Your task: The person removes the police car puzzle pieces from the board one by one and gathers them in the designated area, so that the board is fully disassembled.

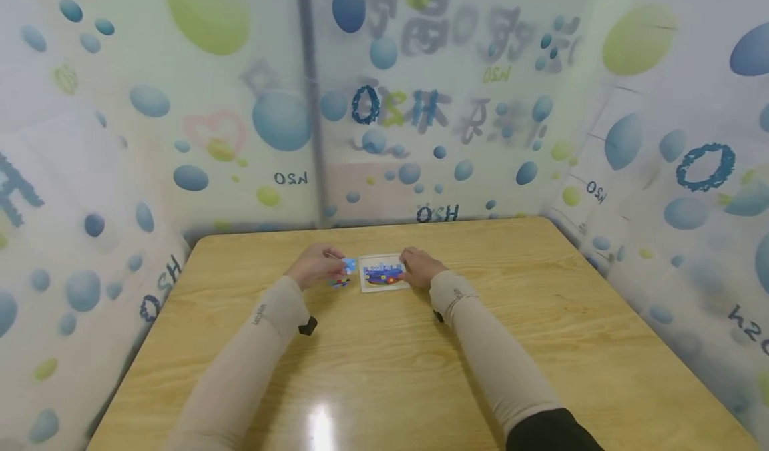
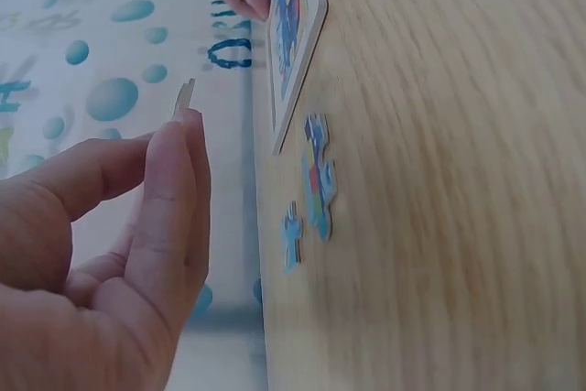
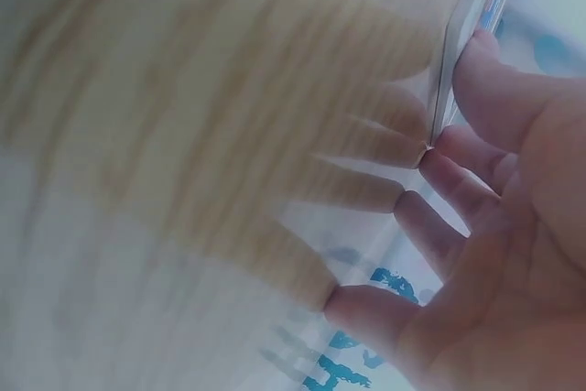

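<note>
Puzzle piece (image 1: 350, 264) sits pinched in left grip (image 1: 317, 265); right grip (image 1: 422, 267), spread, touches tray (image 1: 384, 289).

Wooden table (image 1: 360, 371) amid bubble-printed, perhaps fabric walls (image 1: 384, 161)

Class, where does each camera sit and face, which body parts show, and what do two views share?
Head: on the head, facing forward and down at the table; both arms, left hand, right hand show.
Left wrist: on that wrist, facing loose puzzle pieces; left hand near, right hand beyond.
Right wrist: on that wrist, facing the table; right hand only.
Shared: the head and left wrist views show the puzzle tray.
</note>
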Tool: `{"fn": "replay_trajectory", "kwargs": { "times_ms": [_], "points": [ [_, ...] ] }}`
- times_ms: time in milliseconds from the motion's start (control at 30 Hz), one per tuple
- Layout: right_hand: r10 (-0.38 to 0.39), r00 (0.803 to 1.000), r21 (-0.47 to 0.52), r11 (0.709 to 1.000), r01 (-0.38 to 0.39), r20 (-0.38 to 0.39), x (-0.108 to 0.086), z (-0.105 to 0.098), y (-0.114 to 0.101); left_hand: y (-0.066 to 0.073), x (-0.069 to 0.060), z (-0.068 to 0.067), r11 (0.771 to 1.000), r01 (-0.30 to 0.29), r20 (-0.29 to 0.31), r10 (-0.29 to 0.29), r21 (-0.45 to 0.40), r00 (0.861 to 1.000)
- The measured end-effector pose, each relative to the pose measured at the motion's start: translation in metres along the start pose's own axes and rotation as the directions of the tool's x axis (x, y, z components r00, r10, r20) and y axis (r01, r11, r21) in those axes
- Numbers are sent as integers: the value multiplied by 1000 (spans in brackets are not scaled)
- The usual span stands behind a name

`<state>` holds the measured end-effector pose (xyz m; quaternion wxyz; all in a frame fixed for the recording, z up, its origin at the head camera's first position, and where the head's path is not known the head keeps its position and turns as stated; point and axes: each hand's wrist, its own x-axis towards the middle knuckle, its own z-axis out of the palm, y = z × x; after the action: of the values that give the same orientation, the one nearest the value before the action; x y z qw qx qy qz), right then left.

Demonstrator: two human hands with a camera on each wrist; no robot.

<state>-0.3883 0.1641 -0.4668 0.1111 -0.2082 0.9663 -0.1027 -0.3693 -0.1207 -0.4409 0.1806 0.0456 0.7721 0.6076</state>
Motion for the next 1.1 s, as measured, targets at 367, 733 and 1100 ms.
{"fn": "replay_trajectory", "kwargs": {
  "times_ms": [367,733,1100],
  "points": [
    [13,1000,6,1000,-13,-7,-1,-1,-1,-12,-29,-9,995,21,26,-23,94,999],
    [-11,1000,-3,1000,10,-16,0,2,1,-22,-36,8,984,56,52,-66,170,996],
    [-16,1000,0,1000,16,-7,-1,-1,-1,-26,-36,18,942,24,-26,-17,336,1000]
  ]
}}
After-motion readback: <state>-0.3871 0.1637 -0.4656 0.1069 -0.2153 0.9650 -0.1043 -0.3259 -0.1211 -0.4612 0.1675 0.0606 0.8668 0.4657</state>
